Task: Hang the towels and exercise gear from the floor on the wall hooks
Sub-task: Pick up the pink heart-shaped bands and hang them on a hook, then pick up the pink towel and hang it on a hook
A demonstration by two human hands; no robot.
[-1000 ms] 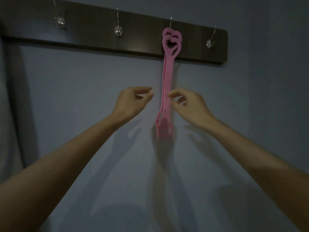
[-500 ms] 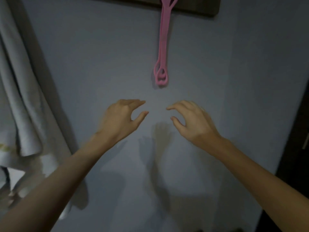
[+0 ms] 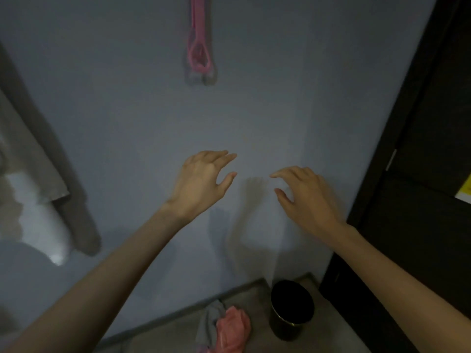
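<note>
On the head view, against the wall [image 3: 127,110], two hands are raised side by side and apart. The left hand [image 3: 201,182] and the right hand [image 3: 305,197] both have their fingers spread and loosely bent, and neither is gripping anything. One pink exercise band [image 3: 200,47] hangs flat on the wall above the hands, well apart from them. Its lower loop is visible but blurred, and its upper part is cut off by the top edge. Hanging fabric [image 3: 30,174] occupies the left edge, grey above and white below. It is cut off by the frame, and whether it is one towel or two cannot be told. Two items lie heaped together on the floor [image 3: 165,337] at the foot of the wall: one pink cloth [image 3: 233,329] and one grey cloth [image 3: 211,319], both blurred and partly cut off at the bottom edge. One black bin [image 3: 291,309] stands just beside the heap, in the corner. One dark door panel [image 3: 420,200] fills the right side, and a yellow label [image 3: 465,189] on it is cut off.
</note>
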